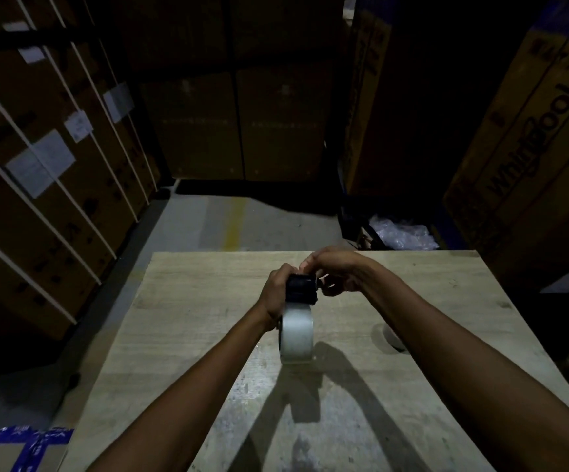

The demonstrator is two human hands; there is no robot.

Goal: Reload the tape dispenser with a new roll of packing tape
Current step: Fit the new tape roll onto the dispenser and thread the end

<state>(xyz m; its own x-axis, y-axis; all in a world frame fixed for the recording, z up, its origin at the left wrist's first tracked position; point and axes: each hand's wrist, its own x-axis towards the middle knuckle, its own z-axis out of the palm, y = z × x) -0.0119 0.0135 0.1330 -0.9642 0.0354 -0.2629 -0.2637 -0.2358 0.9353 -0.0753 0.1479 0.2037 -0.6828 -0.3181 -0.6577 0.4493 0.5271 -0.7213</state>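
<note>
A black tape dispenser (301,287) is held upright above the wooden table (187,301), with a pale roll of packing tape (297,332) seated in it, edge toward me. My left hand (276,291) grips the dispenser's left side. My right hand (336,272) curls over the dispenser's far top end, fingers pinched at its right side; what they pinch is hidden. A second, nearly flat roll (392,337) lies on the table to the right, partly behind my right forearm.
Stacked strapped cardboard boxes (55,172) stand along the left. A large printed carton (528,158) stands at the right, with crumpled plastic wrap (402,235) beyond the table's far edge. A blue-taped box (21,451) sits at the bottom left. The concrete floor (228,219) lies ahead.
</note>
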